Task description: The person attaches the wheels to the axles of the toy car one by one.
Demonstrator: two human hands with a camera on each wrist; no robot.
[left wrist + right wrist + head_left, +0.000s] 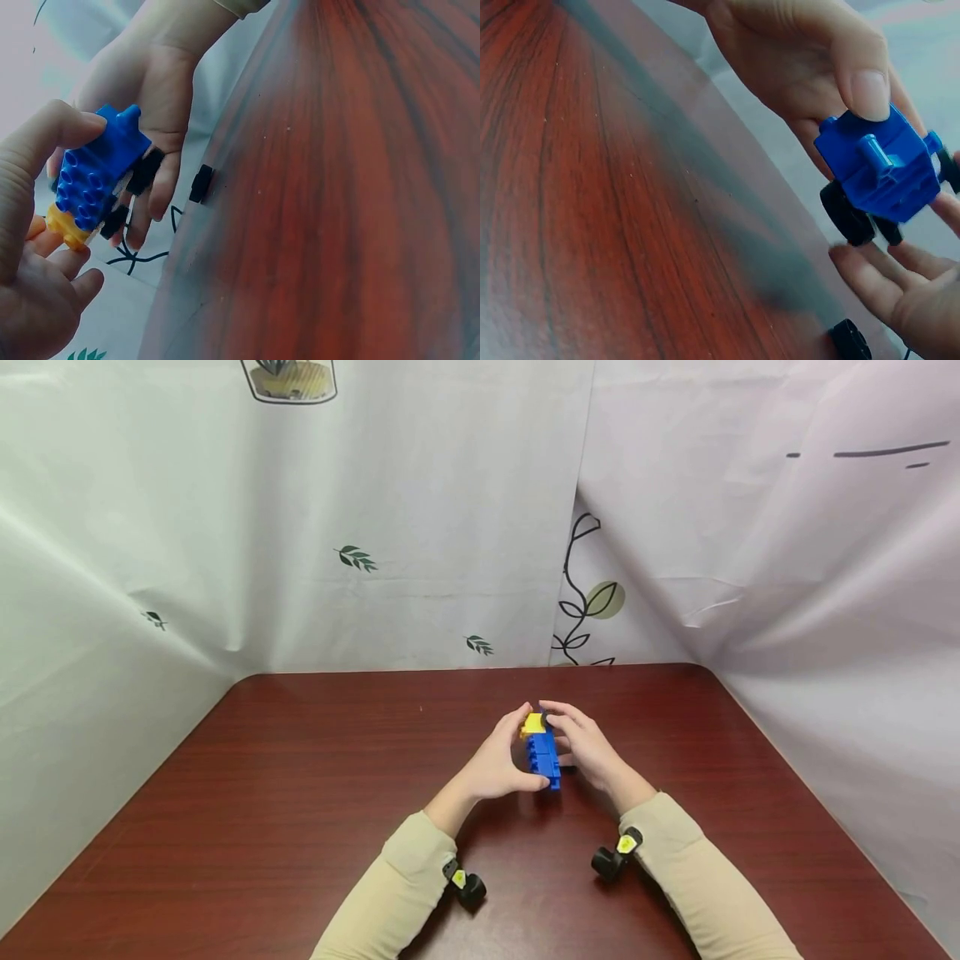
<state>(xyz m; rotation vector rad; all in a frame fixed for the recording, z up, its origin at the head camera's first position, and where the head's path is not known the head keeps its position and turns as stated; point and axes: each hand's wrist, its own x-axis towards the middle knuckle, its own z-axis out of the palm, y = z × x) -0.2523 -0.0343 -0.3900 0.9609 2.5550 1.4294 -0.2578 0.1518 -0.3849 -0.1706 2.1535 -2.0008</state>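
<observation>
A toy car of blue and yellow building blocks [543, 755] is held up over the table between both hands. My left hand [491, 768] grips it, the thumb on the blue end block and fingers by the yellow block [69, 227]. From the other side my right hand [591, 752] reaches in, its thumb and fingertips at a black wheel [547, 720] beside the yellow block. Two more black wheels [846, 214] show along the car's side in the wrist views. Studs cover one blue face, and a small blue peg [875, 155] sticks out of the end.
A loose black wheel [201, 184] sits on the dark red wooden table [300, 793]. White printed cloth [420, 510] hangs behind the table and along its sides. Each sleeve carries a small black wrist camera [468, 891].
</observation>
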